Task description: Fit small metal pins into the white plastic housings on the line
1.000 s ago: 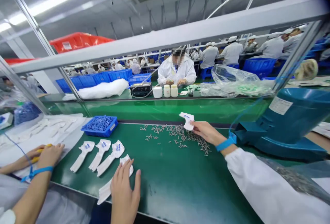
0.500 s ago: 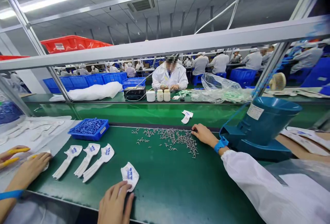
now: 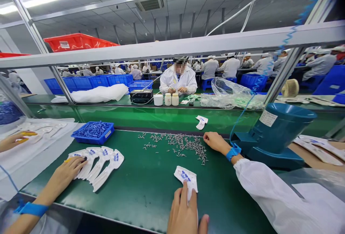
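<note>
Head view: a white piece (image 3: pixel 187 177) is partly covered, on the tabletop (image 3: pixel 142 182), by the nearer left hand (image 3: pixel 183 210); whether it is gripped cannot be told. Its long axis is directed forward from that hand, broad end pointed slightly left. Beyond, beside small metal parts (image 3: pixel 198 148), the right hand (image 3: pixel 215 142) is closed at the fingertips, contents hidden.

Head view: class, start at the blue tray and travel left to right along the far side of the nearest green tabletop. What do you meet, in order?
Blue tray of small blue parts → scattered small metal parts → the wearer's right hand → teal machine.
</note>
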{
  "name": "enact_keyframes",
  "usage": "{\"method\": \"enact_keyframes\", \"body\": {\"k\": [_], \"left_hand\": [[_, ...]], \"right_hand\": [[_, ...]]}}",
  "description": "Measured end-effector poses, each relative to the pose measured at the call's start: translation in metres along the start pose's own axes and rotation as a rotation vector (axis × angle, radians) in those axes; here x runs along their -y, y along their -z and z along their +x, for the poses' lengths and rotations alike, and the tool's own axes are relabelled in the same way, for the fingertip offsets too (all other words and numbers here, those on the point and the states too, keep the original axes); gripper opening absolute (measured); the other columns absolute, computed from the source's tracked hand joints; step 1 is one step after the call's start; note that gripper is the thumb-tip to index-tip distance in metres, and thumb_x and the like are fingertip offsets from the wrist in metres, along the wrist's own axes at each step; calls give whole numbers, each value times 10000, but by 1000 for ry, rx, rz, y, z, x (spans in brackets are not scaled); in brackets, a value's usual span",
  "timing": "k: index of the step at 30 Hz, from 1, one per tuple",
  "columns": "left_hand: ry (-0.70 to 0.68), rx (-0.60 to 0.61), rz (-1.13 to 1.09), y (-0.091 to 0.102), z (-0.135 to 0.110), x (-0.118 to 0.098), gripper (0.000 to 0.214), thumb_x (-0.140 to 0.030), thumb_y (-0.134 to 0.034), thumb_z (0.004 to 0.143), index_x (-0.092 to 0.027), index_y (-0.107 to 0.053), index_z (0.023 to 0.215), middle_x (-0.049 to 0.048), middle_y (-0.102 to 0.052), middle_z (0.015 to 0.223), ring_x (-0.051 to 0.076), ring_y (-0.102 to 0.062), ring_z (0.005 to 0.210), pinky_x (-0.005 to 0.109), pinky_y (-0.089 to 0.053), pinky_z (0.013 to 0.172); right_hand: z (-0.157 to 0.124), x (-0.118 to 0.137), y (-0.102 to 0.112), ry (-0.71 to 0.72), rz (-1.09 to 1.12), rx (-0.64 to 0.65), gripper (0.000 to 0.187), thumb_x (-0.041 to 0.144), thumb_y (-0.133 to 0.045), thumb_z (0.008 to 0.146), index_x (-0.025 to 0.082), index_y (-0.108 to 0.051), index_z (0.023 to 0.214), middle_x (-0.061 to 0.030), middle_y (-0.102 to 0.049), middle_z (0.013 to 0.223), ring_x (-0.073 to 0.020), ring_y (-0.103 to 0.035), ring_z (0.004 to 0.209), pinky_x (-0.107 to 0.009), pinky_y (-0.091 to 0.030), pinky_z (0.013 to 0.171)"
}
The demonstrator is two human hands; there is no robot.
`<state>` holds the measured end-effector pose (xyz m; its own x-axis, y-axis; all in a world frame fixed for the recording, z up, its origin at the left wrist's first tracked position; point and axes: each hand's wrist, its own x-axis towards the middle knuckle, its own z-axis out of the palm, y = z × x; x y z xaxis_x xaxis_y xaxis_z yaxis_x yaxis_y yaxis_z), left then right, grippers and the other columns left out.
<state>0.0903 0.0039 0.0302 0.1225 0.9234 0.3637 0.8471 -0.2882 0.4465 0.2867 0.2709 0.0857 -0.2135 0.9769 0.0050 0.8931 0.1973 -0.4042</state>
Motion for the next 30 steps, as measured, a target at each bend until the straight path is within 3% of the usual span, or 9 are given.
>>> {"method": "enact_keyframes", "body": {"k": [3,5,8,11,15,20,24,28,30], "left_hand": [[32,-50,-134,19,14,-13,444,-217,-572,873,-247,-550,1315,112,-572,1385,339,-549,1206,486,-519,935],[94,-95,-243,35,23,-17,345,-221,-485,946,-250,-554,1282,105,-631,1274,297,-575,1154,467,-513,932],[192,-158,-362,50,33,-17,249,-257,-486,980,-233,-578,1209,94,-668,1141,254,-616,1052,408,-528,879],[207,-201,-420,52,37,-17,180,-239,-531,968,-233,-609,1130,71,-680,1067,229,-630,986,359,-530,829],[156,-222,-442,45,33,-16,121,-191,-534,964,-223,-631,1030,49,-684,980,203,-631,914,324,-520,785],[91,-254,-297,36,28,-10,105,-201,-552,970,-204,-652,938,41,-695,883,199,-617,825,334,-486,741],[11,-188,-217,37,25,-8,119,-199,-565,967,-199,-659,895,30,-700,834,199,-609,795,340,-452,714],[-31,-44,-217,42,20,-7,92,-215,-609,944,-217,-669,1015,32,-706,928,209,-623,882,353,-488,777],[-20,18,-211,42,18,-5,271,-271,-658,915,-216,-625,1179,67,-688,1116,243,-609,1063,390,-502,893]], "right_hand": [[-16,13,12,5,137,-16,94,246,-641,894,157,-672,895,-73,-705,909,-215,-661,901,-326,-496,821],[-38,28,15,32,248,-1,120,272,-614,884,169,-662,923,-70,-710,898,-210,-664,866,-289,-490,758],[-88,60,13,110,468,117,231,401,-557,902,198,-630,983,-32,-692,916,-172,-644,815,-255,-502,673],[-137,90,3,126,898,371,292,483,-646,844,202,-613,918,-20,-646,873,-165,-599,795,-264,-494,682],[-170,102,-12,30,1108,426,363,541,-712,797,210,-578,863,6,-600,800,-149,-567,750,-251,-472,670],[-176,94,-16,22,972,407,316,514,-659,855,208,-659,932,-36,-688,868,-204,-633,856,-289,-489,763],[-180,91,-6,68,722,372,209,417,-590,909,234,-689,892,-17,-722,858,-208,-648,813,-274,-459,695],[-184,86,-3,92,554,369,222,378,-533,930,240,-676,833,-10,-706,808,-200,-623,752,-274,-425,659],[-187,84,-6,92,501,358,219,372,-504,943,246,-662,858,-13,-690,815,-200,-610,747,-281,-421,666]]}}
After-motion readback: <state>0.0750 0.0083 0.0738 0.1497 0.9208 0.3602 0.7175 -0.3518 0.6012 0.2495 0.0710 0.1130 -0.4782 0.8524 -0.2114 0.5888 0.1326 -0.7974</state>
